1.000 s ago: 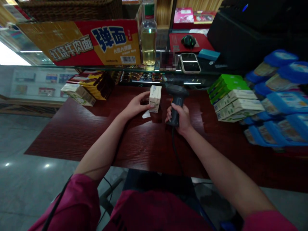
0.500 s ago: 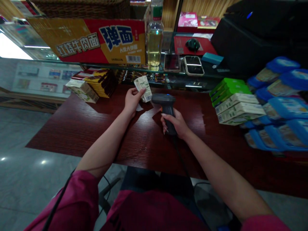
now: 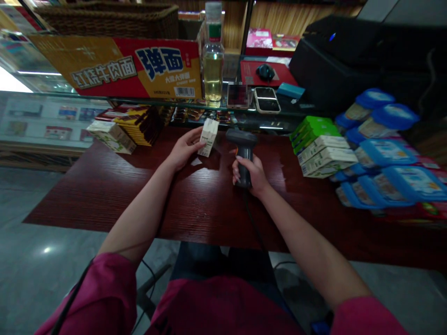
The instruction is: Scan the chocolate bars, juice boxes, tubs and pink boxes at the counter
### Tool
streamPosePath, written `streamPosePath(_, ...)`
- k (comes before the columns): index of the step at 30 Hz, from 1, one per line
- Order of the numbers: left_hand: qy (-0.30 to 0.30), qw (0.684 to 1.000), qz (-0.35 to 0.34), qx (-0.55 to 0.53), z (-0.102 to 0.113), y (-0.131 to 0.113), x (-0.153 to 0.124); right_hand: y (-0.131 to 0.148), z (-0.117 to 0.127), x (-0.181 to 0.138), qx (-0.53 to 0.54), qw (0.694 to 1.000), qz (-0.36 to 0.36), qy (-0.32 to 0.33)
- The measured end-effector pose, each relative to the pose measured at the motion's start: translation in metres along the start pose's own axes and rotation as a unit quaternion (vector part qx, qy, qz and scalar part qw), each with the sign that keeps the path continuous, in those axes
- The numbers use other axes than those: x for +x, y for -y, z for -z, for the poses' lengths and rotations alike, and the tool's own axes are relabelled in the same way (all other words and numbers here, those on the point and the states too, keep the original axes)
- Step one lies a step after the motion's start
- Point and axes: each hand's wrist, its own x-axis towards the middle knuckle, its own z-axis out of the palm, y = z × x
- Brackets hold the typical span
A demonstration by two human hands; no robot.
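My left hand (image 3: pixel 186 148) is closed on a small white drink carton (image 3: pixel 208 137), thumb on its near face and fingers behind it. The carton is tilted a little above the dark red wooden counter (image 3: pixel 199 204). In my right hand (image 3: pixel 253 174) is a black barcode scanner (image 3: pixel 243 142), fingers wrapped round its handle and its head turned left towards the carton. A cable hangs from the handle. A similar carton (image 3: pixel 113 137) lies at the left beside a row of yellow packets (image 3: pixel 136 128). More white cartons (image 3: pixel 328 158) sit at the right.
Green packs (image 3: pixel 312 132) and blue-lidded tubs (image 3: pixel 387 172) stack up at the right. Behind, a glass shelf carries a noodle box (image 3: pixel 139 70), a bottle (image 3: pixel 213 70), a phone (image 3: pixel 267 100) and a mouse (image 3: pixel 265 71). A black machine (image 3: pixel 335 70) stands back right.
The carton in my left hand has turned more upright, showing a different face. The scanner stays in my right hand. The whole view has shifted slightly.
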Motion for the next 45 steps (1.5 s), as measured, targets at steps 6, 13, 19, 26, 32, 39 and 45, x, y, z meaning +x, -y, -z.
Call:
streamPosePath(6,0.066,0.989,0.010,0.131,0.023,-0.020,-0.012,-0.001,0.017,0.011,0.021,0.997,0.031,-0.064)
streamPosePath(13,0.193,0.930,-0.034,0.313,0.028,-0.018,-0.019,-0.003,0.015,0.010,0.023,0.996,0.040,-0.073)
streamPosePath(19,0.149,0.886,-0.120,0.423,0.006,-0.002,-0.026,-0.002,0.017,0.011,0.039,0.994,0.045,-0.088)
streamPosePath(26,0.047,0.910,-0.158,0.381,-0.026,0.004,-0.027,-0.004,0.017,0.011,0.018,0.994,0.057,-0.093)
streamPosePath(32,-0.001,0.964,-0.049,0.262,-0.038,-0.008,-0.023,0.010,0.024,-0.015,0.008,0.991,0.069,-0.112)
streamPosePath(39,-0.071,0.961,-0.038,0.266,-0.046,0.000,-0.017,0.029,0.044,-0.084,-0.017,0.988,0.082,-0.129)
streamPosePath(45,-0.104,0.957,-0.049,0.266,-0.053,0.001,-0.020,0.037,0.066,-0.147,-0.063,0.964,0.164,-0.199)
